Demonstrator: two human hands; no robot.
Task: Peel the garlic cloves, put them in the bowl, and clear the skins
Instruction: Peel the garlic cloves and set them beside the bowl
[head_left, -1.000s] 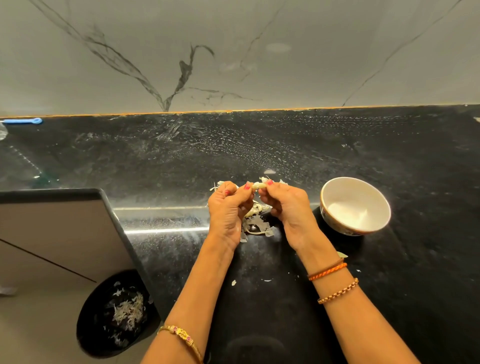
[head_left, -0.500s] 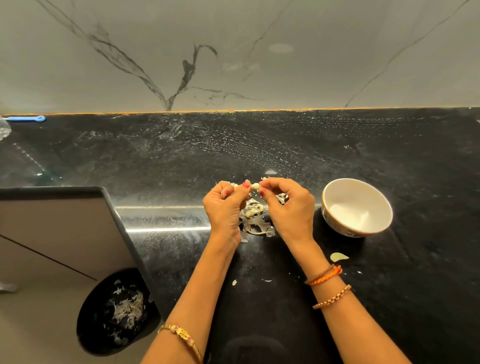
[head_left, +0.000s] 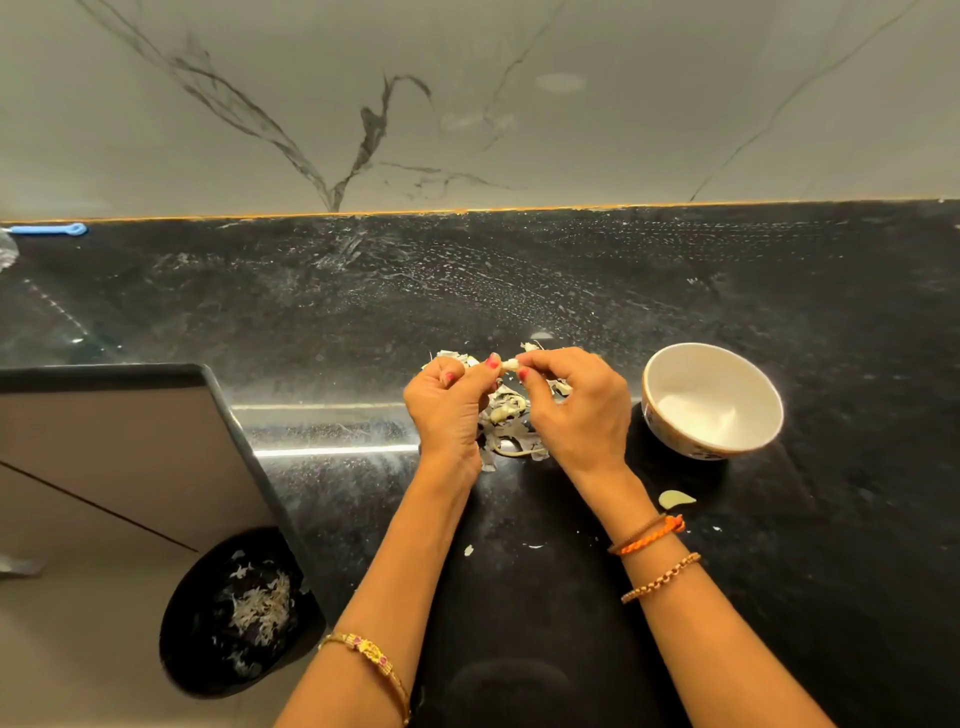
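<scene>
**Clove between both hands, above skins**

Left hand (head_left: 448, 402) and right hand (head_left: 576, 410) are pinching one small pale clove (head_left: 510, 364) at their fingertips, over a heap of papery skins (head_left: 511, 423) lying on the black counter (head_left: 519, 291). White bowl (head_left: 712, 401) is sitting just right.

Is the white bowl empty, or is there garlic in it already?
Empty. The bowl stands upright and only its bare white inside shows; no cloves are in it.
</scene>
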